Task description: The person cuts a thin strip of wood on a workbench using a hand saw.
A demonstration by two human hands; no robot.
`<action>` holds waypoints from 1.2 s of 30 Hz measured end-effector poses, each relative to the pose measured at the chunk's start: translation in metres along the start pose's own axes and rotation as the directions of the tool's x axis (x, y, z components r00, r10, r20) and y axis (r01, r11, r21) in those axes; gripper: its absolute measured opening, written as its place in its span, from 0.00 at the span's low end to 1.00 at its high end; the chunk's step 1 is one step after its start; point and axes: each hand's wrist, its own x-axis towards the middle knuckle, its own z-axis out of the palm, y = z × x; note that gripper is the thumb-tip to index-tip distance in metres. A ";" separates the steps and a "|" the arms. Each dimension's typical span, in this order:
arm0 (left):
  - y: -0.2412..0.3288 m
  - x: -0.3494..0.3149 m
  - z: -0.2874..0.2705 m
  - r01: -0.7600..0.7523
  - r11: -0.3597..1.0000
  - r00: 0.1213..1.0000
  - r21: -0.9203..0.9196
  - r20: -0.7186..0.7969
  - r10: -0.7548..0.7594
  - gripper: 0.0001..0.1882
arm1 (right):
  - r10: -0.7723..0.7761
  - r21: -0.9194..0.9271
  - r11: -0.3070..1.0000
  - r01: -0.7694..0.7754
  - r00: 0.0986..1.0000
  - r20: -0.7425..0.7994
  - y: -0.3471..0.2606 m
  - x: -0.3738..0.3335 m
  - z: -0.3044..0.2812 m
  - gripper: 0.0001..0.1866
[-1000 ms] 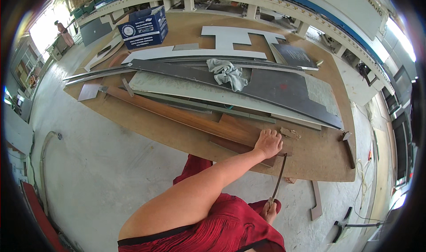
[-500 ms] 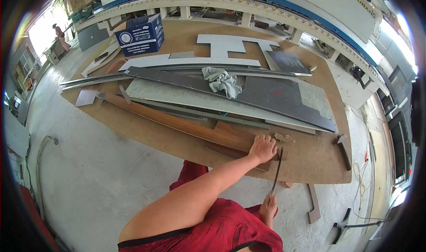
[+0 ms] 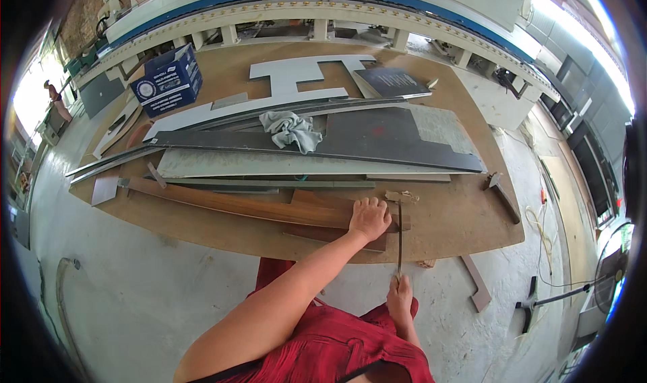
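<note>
Near the table's front edge lies a long brown wooden board [image 3: 269, 210], with a wider stepped part toward its right end. My left hand [image 3: 371, 219] presses down on that end, fingers curled over it. Just right of it, a handsaw [image 3: 400, 240] shows as a thin dark blade, almost edge-on, reaching across the board's end. My right hand [image 3: 400, 297] is closed round the saw's handle, below the table's front edge. The handle is mostly hidden and the teeth cannot be made out. A darker brown strip [image 3: 323, 235] lies partly beneath the board.
Grey and white panels [image 3: 377, 132] are piled behind the board, with a grey cloth [image 3: 291, 131] on top. A hammer [image 3: 502, 198] lies at the table's right. A blue box [image 3: 168, 83] stands back left. A long machine [image 3: 323, 19] runs behind the table [image 3: 465, 228].
The view has swung right, so the scene shifts left. The saw and my right hand have moved forward relative to my left hand, which stays on the board.
</note>
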 end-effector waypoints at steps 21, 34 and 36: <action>0.006 0.000 0.005 -0.031 0.999 0.999 0.014 -0.030 0.032 0.15 | 0.054 -0.033 0.998 -0.053 0.998 0.017 0.003 -0.059 -0.017 0.12; 0.012 0.000 0.000 -0.042 0.999 0.999 -0.016 -0.001 0.042 0.16 | 0.024 0.111 0.993 -0.024 1.000 0.006 0.015 0.026 0.005 0.14; 0.008 0.000 -0.002 -0.025 1.000 1.000 -0.008 0.004 0.025 0.16 | -0.010 0.003 1.000 0.010 1.000 0.003 0.014 -0.005 0.000 0.13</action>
